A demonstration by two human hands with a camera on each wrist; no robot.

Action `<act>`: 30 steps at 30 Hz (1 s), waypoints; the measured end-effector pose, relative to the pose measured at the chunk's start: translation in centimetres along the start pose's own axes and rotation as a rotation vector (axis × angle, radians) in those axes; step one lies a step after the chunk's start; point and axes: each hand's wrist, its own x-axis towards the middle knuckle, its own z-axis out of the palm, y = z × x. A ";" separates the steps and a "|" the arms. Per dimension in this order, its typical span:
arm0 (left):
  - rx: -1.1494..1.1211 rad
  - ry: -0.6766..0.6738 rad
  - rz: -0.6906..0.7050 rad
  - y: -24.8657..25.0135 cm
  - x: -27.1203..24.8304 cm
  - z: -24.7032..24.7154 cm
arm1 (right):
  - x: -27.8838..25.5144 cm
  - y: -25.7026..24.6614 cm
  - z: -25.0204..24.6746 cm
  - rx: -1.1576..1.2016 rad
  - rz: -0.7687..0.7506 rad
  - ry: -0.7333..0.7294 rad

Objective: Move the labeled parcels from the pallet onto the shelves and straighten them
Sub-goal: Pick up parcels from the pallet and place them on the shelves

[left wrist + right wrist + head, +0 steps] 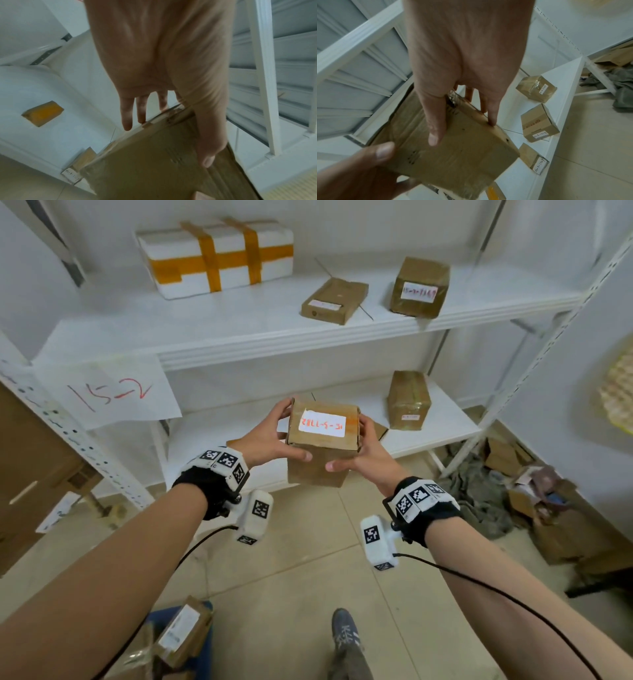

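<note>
I hold a brown cardboard parcel (318,474) in both hands at chest height, in front of the lower shelf (219,433). Its white label with red writing faces up. My left hand (291,433) grips its left side, thumb on the near face and fingers over the far edge. My right hand (352,443) grips the right side the same way. In the right wrist view the parcel (453,148) has both thumbs on its near face. A blue pallet (205,642) at the bottom left carries another labeled parcel (181,631).
The upper shelf (239,337) holds a white foam box with orange tape (215,258), a flat parcel (334,301) and a labeled parcel (419,287). Another parcel (407,400) stands on the lower shelf. A paper sign (113,395) hangs left. Cardboard scraps (513,484) litter the floor right.
</note>
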 end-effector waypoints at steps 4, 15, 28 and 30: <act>-0.009 0.011 0.062 1.1 1.0 0.5 | 0.5 0.1 -0.8 0.007 -0.078 0.049; -0.057 0.181 0.023 2.7 5.6 -0.1 | 4.3 -2.1 -4.7 -0.282 -0.136 -0.021; -0.076 0.137 -0.021 16.2 5.7 -1.3 | 6.5 -16.9 -6.6 -0.650 -0.367 -0.030; -0.151 0.166 -0.001 18.5 5.6 -1.8 | 6.3 -19.5 -6.5 -0.704 -0.429 0.009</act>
